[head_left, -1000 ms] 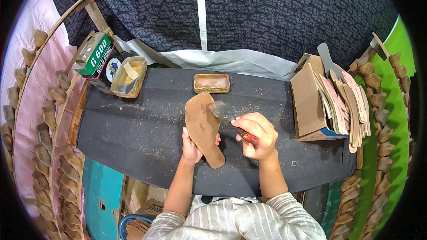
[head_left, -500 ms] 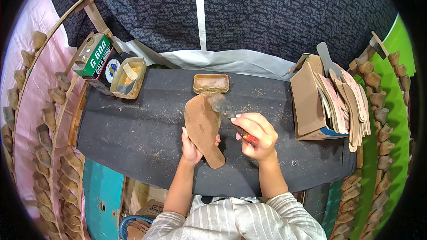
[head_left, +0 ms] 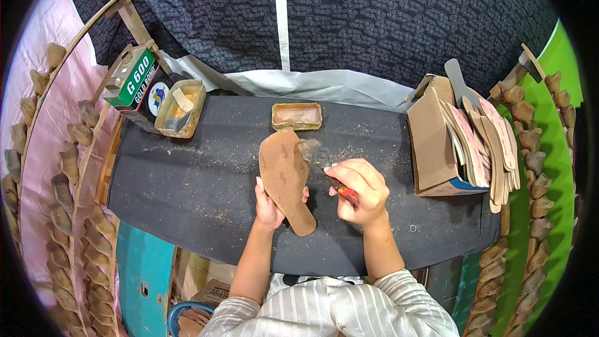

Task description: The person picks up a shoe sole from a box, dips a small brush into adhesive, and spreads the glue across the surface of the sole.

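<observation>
My left hand [head_left: 268, 207] is closed round a brown shoe sole [head_left: 284, 178], thumb at its left edge and fingertips showing at its right edge. The sole is held up over the dark table, its broad end pointing away from me, with a few darker patches on its face. In my right hand [head_left: 360, 190] is a brush [head_left: 340, 188] with a dark and red handle, gripped between thumb and fingers. Its greyish bristles [head_left: 311, 151] are at the upper right edge of the sole. Just beyond the sole stands a small rectangular tray [head_left: 297, 118] with pale contents.
A metal can [head_left: 138, 90] and an open box with scrapers [head_left: 190, 103] stand at the far left. On the right, a cardboard box [head_left: 437, 150] holds several soles. Racks of shoe lasts [head_left: 67, 193] flank the black cloth-covered table [head_left: 181, 200], which has scattered shavings.
The brush bristles have shifted slightly down and right from the sole's upper end, and look less blurred. The sole and my left hand stay nearly where they were.
</observation>
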`<state>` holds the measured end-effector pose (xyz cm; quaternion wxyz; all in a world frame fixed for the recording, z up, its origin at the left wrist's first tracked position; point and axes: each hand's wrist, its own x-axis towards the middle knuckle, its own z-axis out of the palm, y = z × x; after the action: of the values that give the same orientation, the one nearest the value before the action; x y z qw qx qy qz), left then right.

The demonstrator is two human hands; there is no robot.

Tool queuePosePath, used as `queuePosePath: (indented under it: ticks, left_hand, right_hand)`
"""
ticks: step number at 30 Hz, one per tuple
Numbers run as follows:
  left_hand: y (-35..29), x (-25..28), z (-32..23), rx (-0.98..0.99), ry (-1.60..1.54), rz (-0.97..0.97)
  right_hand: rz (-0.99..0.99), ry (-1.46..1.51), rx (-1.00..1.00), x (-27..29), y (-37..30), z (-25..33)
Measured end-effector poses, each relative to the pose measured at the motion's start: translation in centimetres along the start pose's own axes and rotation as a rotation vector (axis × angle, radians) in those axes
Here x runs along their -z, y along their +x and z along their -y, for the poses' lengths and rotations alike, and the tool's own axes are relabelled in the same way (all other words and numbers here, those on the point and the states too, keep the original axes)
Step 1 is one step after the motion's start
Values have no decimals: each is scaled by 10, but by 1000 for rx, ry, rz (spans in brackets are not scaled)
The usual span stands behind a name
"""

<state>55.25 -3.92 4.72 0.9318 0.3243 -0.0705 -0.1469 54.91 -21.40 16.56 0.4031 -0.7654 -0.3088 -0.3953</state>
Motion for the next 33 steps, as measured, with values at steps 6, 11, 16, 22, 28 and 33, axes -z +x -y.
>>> queuePosePath:
  ticks: [6,11,16,22,28,33]
  left_hand:
    - [0,-3,0,-11,13,-6]
    - [1,-1,0,-11,21,-17]
    - [1,-3,-1,1,11,-23]
    - [1,-5,-1,-2,16,-27]
    - [1,-14,-4,-74,81,-160]
    - [0,-6,-1,-37,48,-73]
  right_hand:
    - [-27,-20,10,-3,1,1]
    - [-49,-26,7,-4,0,1]
    - [-23,4,-30,-1,-1,2]
    - [-9,13,16,-3,2,2]
    - [198,148,24,5,0,0]
    - [91,110,2,-4,0,3]
